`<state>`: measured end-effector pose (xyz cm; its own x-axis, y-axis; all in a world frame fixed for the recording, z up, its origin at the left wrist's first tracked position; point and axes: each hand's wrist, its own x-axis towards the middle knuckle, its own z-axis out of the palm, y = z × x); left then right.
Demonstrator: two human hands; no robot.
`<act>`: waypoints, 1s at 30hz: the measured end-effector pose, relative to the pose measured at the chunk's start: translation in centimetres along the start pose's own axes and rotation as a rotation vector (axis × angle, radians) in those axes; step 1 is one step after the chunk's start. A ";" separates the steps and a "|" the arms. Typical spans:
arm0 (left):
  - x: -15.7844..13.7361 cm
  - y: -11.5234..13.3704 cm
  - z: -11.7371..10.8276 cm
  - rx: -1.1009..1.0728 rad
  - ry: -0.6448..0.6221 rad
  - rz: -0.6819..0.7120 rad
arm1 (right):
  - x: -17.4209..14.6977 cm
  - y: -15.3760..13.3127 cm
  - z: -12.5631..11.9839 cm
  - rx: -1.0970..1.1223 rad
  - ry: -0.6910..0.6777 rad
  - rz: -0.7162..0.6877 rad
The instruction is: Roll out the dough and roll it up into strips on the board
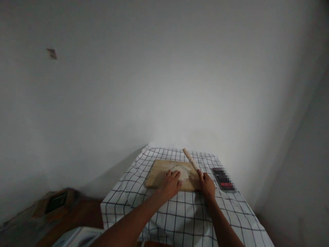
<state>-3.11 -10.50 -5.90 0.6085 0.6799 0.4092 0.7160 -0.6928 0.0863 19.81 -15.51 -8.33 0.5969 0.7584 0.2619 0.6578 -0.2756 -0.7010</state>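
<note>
A thin, pale sheet of dough (pixel 184 172) lies on a wooden cutting board (pixel 156 171). My left hand (pixel 171 182) is at the near left edge of the dough, its fingers curled onto it and covering that edge. In my right hand (pixel 207 186) is a slim wooden rolling pin (pixel 190 159), wrapped at its near end. The pin points up and to the left, over the board's right side, off the middle of the dough. Flour marks show on the board.
A white tablecloth with dark checks (pixel 177 206) covers the table, which stands against a plain wall (pixel 180 85). A dark, partly pixelated flat object (pixel 223 179) lies right of the board. On the floor at left is a cardboard box (pixel 56 202).
</note>
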 end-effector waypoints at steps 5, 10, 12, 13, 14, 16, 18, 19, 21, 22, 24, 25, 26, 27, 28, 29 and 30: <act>2.7 -1.1 -1.4 0.019 -0.055 0.076 | 0.1 0.1 0.2 0.024 0.003 -0.012; 5.2 -2.9 1.2 -0.046 -0.024 0.316 | 0.5 0.3 0.6 0.037 0.026 -0.029; 5.8 -2.8 2.8 -0.045 0.000 0.267 | 0.5 0.3 0.6 0.037 0.037 -0.035; 6.0 -2.5 3.4 -0.045 0.022 0.228 | 0.5 0.2 0.6 0.035 0.041 -0.037; 6.1 -2.2 3.9 -0.045 0.045 0.191 | 0.4 0.2 0.5 0.034 0.044 -0.037; 6.2 -1.5 4.5 -0.047 0.090 0.129 | 0.3 0.0 0.2 0.036 0.044 -0.034; 6.1 -1.0 4.8 -0.045 0.123 0.081 | 0.1 -0.2 0.0 0.040 0.040 -0.027; 6.0 -0.8 4.9 -0.040 0.132 0.067 | 0.1 -0.2 -0.1 0.043 0.037 -0.025; 5.5 -0.5 5.2 -0.031 0.138 0.059 | 0.0 -0.2 -0.2 0.049 0.031 -0.023; 5.3 -0.4 5.3 -0.028 0.135 0.057 | -0.1 -0.2 -0.3 0.053 0.030 -0.022; 4.9 -0.1 5.4 -0.020 0.126 0.028 | -0.1 -0.2 -0.3 0.056 0.032 -0.022; 4.9 0.1 5.2 -0.012 0.115 0.005 | -0.1 -0.3 -0.3 0.053 0.035 -0.023; 4.9 0.4 5.0 0.004 0.099 -0.018 | -0.1 -0.3 -0.3 0.047 0.039 -0.027; 5.1 0.6 4.8 0.025 0.084 -0.034 | -0.2 -0.4 -0.3 0.040 0.042 -0.031; 5.5 0.8 4.5 0.048 0.072 -0.036 | -0.2 -0.4 -0.4 0.035 0.044 -0.035; 5.9 1.0 4.3 0.063 0.061 -0.018 | -0.2 -0.5 -0.4 0.035 0.044 -0.037; 6.4 1.0 4.2 0.065 0.055 0.016 | -0.2 -0.5 -0.5 0.041 0.045 -0.037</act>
<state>2.92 -5.83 -6.98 0.6015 0.6536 0.4594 0.7281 -0.6851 0.0213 19.56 -15.81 -7.74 0.5928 0.7404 0.3169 0.6612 -0.2228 -0.7164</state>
